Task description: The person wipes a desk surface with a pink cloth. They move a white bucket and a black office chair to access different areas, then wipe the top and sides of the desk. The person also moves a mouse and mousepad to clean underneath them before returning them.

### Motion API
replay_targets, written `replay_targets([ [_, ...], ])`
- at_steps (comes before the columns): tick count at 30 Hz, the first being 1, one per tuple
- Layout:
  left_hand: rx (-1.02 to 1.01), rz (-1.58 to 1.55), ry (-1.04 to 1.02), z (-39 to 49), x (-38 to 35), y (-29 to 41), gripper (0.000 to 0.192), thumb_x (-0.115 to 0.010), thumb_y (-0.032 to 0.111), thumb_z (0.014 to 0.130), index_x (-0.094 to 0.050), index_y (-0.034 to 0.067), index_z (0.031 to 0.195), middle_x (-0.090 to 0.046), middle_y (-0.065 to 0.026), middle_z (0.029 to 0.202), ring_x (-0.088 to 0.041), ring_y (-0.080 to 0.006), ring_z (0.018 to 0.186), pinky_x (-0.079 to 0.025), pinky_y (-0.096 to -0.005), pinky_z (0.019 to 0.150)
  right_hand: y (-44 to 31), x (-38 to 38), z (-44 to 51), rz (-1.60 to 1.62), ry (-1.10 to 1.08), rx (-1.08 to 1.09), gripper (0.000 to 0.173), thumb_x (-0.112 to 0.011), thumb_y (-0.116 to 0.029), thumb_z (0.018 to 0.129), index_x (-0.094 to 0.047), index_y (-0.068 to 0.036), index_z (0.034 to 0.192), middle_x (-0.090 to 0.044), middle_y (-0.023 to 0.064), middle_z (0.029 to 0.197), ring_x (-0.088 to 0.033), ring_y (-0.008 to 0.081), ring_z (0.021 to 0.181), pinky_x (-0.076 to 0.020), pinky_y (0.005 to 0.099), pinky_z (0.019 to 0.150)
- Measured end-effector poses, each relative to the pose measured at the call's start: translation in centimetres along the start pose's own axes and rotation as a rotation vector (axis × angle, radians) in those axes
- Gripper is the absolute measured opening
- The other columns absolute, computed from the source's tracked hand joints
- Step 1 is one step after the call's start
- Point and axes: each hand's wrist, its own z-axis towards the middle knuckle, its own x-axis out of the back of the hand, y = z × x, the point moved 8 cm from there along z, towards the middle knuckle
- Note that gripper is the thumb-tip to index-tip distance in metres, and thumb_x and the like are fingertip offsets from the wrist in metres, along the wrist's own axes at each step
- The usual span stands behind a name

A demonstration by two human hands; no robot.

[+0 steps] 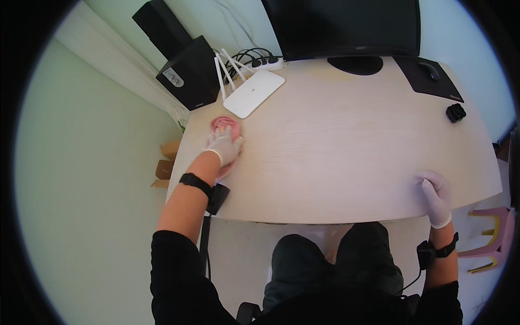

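My left hand (225, 146), in a thin whitish glove, presses flat with spread fingers on a pink cloth (223, 122) at the left side of the light wood-grain desk (325, 154). Part of the cloth is hidden under the hand and wrist. Just beyond it lies a white router (254, 94) with several raised antennas. My right hand (436, 197), gloved too, rests at the desk's front right edge with its fingers curled; nothing shows in it. Each wrist wears a black strap with a small box.
Black speakers (191, 73) and a white power strip (268, 65) with plugs stand at the back left. A monitor (349, 28) is at the back. A mouse (430, 71) lies on a black mouse pad (422, 81), near a small black object (456, 112). Pink stools (493, 235) stand right.
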Motion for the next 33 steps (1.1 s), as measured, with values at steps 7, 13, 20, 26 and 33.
replay_targets([
  [7, -0.187, -0.021, 0.062, -5.9, 1.8, 14.9, 0.079, -0.042, 0.056, 0.097, -0.02, 0.009, 0.157, -0.014, -0.0216, 0.163, -0.014, -0.0445, 0.149, -0.018, -0.0531, 0.119, -0.5, 0.0, 0.1, 0.044, -0.012, 0.046, 0.02, -0.055, 0.0, 0.092, -0.069, 0.004, 0.106, -0.068, 0.0077, 0.092, -0.062, 0.0141, 0.088, -0.0489, 0.0285, 0.083],
  [13, -0.528, -0.06, 0.055, -13.1, 1.9, 32.8, 0.079, -0.042, 0.053, 0.096, -0.02, 0.007, 0.156, -0.013, -0.0216, 0.163, -0.008, -0.0449, 0.15, -0.011, -0.0561, 0.12, 0.1, 0.6, 0.2, 0.048, 0.001, 0.065, 0.022, -0.056, -0.002, 0.093, -0.069, 0.004, 0.11, -0.069, 0.0066, 0.094, -0.062, 0.0116, 0.086, -0.0494, 0.0259, 0.081],
  [20, -0.733, -0.172, -0.051, -22.6, 2.8, 42.8, 0.08, -0.051, 0.051, 0.093, -0.024, 0.01, 0.156, -0.012, -0.0244, 0.162, -0.007, -0.0447, 0.15, -0.013, -0.0625, 0.117, 2.2, 2.7, 0.8, 0.225, 0.164, 0.081, 0.028, -0.055, -0.006, 0.097, -0.064, 0.002, 0.122, -0.067, 0.0068, 0.105, -0.061, 0.0135, 0.097, -0.048, 0.0296, 0.091],
  [26, -0.896, -0.415, 0.035, -22.6, 4.3, 32.0, 0.065, -0.056, 0.049, 0.093, -0.046, 0.015, 0.147, -0.038, -0.0237, 0.152, -0.033, -0.0422, 0.142, -0.026, -0.0474, 0.117, 0.3, 3.2, 2.4, -0.034, 0.211, 0.138, 0.036, -0.058, -0.013, 0.096, -0.059, 0.004, 0.128, -0.065, 0.0117, 0.118, -0.061, 0.0164, 0.107, -0.0465, 0.0299, 0.097],
  [33, -0.046, -0.895, 0.341, -15.5, -0.3, -3.1, 0.047, -0.056, 0.038, 0.098, -0.059, 0.008, 0.134, -0.06, -0.0165, 0.134, -0.054, -0.0287, 0.128, -0.04, -0.0333, 0.109, -0.3, -5.4, 6.9, -0.604, -0.158, -0.219, 0.078, -0.071, -0.044, 0.084, -0.045, 0.0, 0.143, -0.051, 0.0227, 0.142, -0.05, 0.0305, 0.132, -0.0385, 0.038, 0.109],
])
